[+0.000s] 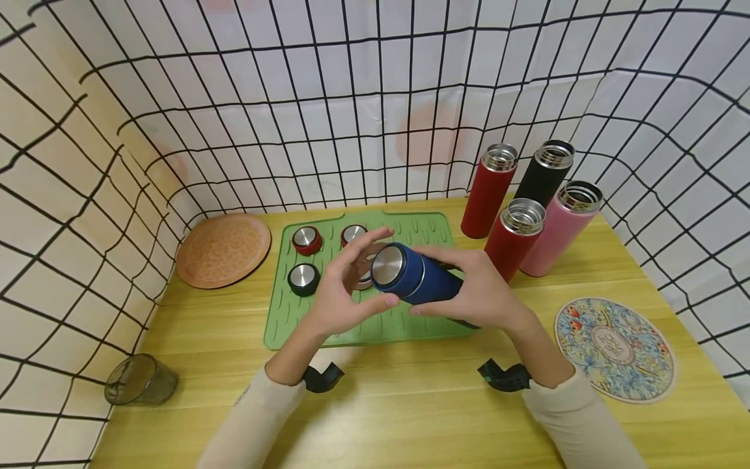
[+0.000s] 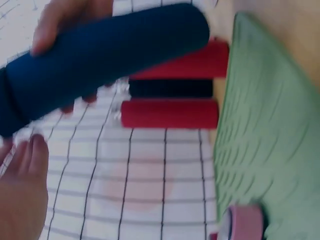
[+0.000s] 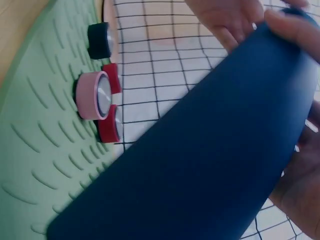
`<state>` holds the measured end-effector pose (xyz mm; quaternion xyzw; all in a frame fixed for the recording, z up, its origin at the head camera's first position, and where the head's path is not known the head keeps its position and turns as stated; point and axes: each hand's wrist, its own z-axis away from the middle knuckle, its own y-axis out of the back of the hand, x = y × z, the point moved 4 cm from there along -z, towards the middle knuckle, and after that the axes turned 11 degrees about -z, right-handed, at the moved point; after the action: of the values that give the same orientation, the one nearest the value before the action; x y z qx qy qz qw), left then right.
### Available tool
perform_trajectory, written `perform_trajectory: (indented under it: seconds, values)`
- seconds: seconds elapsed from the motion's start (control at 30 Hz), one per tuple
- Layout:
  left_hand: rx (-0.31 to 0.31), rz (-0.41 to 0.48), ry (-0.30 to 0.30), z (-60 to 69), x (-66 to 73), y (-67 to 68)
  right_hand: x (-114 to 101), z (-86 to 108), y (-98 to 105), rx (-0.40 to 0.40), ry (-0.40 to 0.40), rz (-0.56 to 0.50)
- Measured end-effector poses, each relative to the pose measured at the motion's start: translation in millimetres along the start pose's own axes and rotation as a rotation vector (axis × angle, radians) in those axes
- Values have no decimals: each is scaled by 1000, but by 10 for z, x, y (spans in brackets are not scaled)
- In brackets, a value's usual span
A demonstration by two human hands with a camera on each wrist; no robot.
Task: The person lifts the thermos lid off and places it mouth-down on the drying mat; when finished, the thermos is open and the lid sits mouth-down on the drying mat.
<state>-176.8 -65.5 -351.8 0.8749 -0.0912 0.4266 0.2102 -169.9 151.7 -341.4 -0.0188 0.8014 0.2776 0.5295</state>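
Note:
A blue insulated bottle [image 1: 436,281] is tilted above the green mat, its steel-topped lid [image 1: 389,264] pointing left towards me. My right hand [image 1: 477,286] grips its body, thumb below and fingers above. My left hand [image 1: 346,286] is around the lid with thumb and fingers spread apart; whether the thumb touches it I cannot tell. In the left wrist view the left fingers [image 2: 31,160] lie just beside the lid end. On the mat sit a black lid [image 1: 303,279], a red lid [image 1: 307,240], another red lid [image 1: 354,234] and a pink lid [image 3: 92,95], partly hidden behind my left hand.
Lidless bottles stand at the back right: red [image 1: 489,192], black [image 1: 545,172], another red [image 1: 514,241] and pink [image 1: 559,231]. A patterned round mat [image 1: 615,352] lies right, an orange-brown round mat [image 1: 224,251] left. A glass [image 1: 140,381] stands front left. Wire grid [image 1: 381,104] encloses the table.

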Motion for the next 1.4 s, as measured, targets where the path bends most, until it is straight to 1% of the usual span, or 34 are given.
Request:
perform_trajectory:
  seconds: [0.07,0.2,0.27,0.37,0.43,0.5,0.57,0.63,0.77,0.83,0.9,0.93,1.0,1.03,1.1,1.13,1.23,1.3,1.4]
  values:
    - [-76,-17,-50,-9,31,35,-9,19,23,-50,-8,-25]
    - [-192,6,-106,-9,54,50,-16,37,24,-151,-26,-52]
    - [-230,31,-127,-5,43,29,-5,37,6,-190,-20,-55]
    - [-249,57,-160,0,26,-5,12,36,-14,-214,-13,-61]
    - [-233,61,-164,4,17,-14,13,38,-20,-206,-26,-60]
    - [-200,53,-133,8,6,-14,10,38,-22,-180,-53,-53]
    - [-153,46,-75,12,-10,-17,0,31,-30,-141,-73,-35]
    - [-87,41,1,17,-36,-22,-8,22,-44,-84,-78,-6]
    - [67,-2,153,33,-84,-47,-16,-7,-93,42,-36,56]
    - [126,-24,210,38,-98,-60,-13,-16,-115,90,-13,80]
    - [156,-36,247,37,-106,-73,-8,-23,-123,124,2,91]
    - [158,-39,260,37,-106,-78,-6,-25,-121,133,6,92]
    - [134,-40,265,33,-105,-85,-2,-26,-104,133,10,82]
    - [112,-43,258,29,-101,-84,0,-26,-88,126,9,73]
    - [55,-28,219,17,-83,-76,2,-20,-43,94,0,48]
    - [26,-19,187,7,-69,-66,2,-12,-15,70,-3,35]
    - [-57,18,66,-11,-8,-14,2,26,73,-22,-19,-10]
    - [-107,41,-11,-19,38,20,-3,54,116,-86,-16,-38]
    - [-187,68,-104,-17,94,38,-9,75,128,-163,-7,-69]
